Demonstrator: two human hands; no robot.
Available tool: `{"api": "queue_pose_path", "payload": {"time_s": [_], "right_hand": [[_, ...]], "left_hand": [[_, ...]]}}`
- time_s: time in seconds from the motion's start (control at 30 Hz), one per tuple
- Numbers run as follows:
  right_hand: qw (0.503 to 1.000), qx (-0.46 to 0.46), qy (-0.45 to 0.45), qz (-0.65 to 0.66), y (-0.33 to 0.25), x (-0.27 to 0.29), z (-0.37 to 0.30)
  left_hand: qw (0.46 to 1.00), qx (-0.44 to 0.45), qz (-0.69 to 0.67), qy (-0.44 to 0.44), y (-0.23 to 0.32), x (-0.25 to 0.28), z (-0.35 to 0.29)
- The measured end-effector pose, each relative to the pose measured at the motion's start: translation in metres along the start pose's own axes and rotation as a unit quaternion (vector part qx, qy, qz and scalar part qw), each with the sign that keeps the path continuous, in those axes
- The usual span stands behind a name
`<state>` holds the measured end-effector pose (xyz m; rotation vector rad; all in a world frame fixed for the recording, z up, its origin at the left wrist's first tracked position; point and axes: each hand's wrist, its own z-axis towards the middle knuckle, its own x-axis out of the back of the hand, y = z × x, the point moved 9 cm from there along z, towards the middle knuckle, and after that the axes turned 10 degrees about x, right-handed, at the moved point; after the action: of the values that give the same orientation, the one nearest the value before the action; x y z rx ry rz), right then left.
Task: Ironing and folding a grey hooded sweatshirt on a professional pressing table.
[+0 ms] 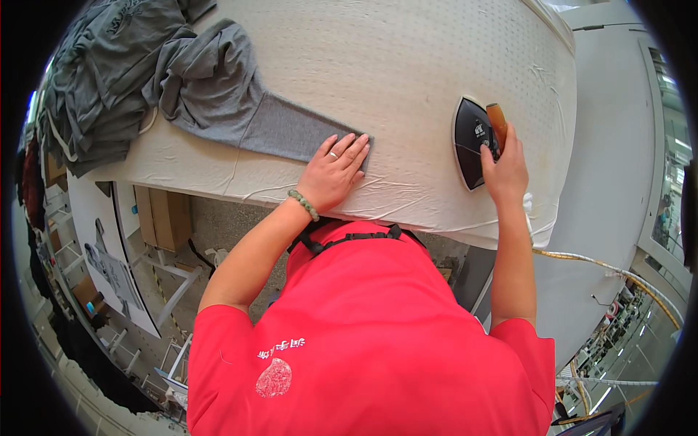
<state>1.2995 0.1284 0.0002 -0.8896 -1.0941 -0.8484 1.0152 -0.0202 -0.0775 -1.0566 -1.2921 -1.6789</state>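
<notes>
A grey garment (218, 94) is laid across the white padded ironing table (407, 58), most of it bunched at the far left while one narrow strip — a sleeve or hem band, by the look of it — is drawn out flat toward the middle of the board. The end of that strip is pinned under the left hand (333, 174), which is pressed down palm-first near the table's front edge; it is judged that the cloth is held so in order to be kept taut and smooth. The left fingers (347, 149) are stretched out almost straight and kept close together, nothing being gripped, only the fabric being touched from above; a ring is worn on one finger and a green bead bracelet (304, 205) at the wrist. Well apart to the right, a dark iron (474, 142) is rested on the bare table cover, its pointed end turned toward the front edge. Its brown handle (497, 116) is enclosed by the right hand (505, 167), whose fingers are curled shut around it — a grip apparently kept so that the iron is steadied off the cloth. A braided hose (611, 272) is seen trailing below the right forearm. More grey garments (102, 80) are heaped at the far left corner.
</notes>
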Motion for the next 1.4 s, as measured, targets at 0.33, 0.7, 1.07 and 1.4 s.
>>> {"api": "queue_pose_path", "payload": {"time_s": [0.33,0.7,1.07,1.4], "right_hand": [[0.975,0.050,-0.200,0.082,-0.010,-0.044,-0.003],[0.911,0.204,-0.358,0.000,-0.151,-0.060,-0.007],[0.923,0.210,-0.320,0.016,-0.181,-0.081,0.012],[0.890,0.287,-0.352,0.038,-0.314,-0.135,0.102]], "left_hand": [[0.996,-0.013,-0.091,-0.003,-0.016,0.000,0.018],[0.976,0.063,-0.202,-0.046,-0.028,0.010,0.024],[0.995,0.026,-0.081,0.058,-0.107,0.042,-0.002],[0.985,0.159,-0.037,0.057,-0.160,0.077,-0.072]]}}
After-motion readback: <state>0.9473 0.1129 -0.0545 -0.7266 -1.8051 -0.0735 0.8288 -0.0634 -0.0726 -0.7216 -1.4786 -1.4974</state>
